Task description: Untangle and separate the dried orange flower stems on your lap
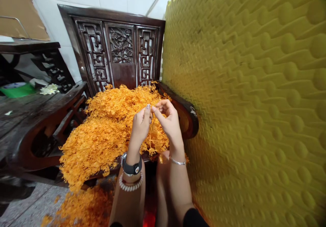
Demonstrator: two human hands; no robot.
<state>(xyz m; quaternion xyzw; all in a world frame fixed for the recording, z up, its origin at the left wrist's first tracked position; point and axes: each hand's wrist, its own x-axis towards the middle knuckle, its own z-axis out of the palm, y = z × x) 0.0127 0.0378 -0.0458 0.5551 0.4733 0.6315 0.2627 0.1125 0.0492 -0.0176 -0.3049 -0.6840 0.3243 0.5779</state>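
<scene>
A large heap of orange artificial flower sprigs, with thin frilly strands, fills the seat of a dark carved wooden chair. Both hands are raised over the heap's right side, their fingertips nearly meeting. My left hand is closed, its thumb pointing up and pressed to the fingers. My right hand pinches thumb against index finger, with the other fingers curled. Whatever sits between the fingertips is too small to make out against the orange. Orange strands show just below and between the hands.
A tall yellow textured foam mat stands close on the right. To the left, a dark wooden table bears a green dish and pale flowers. More orange sprigs lie on the floor.
</scene>
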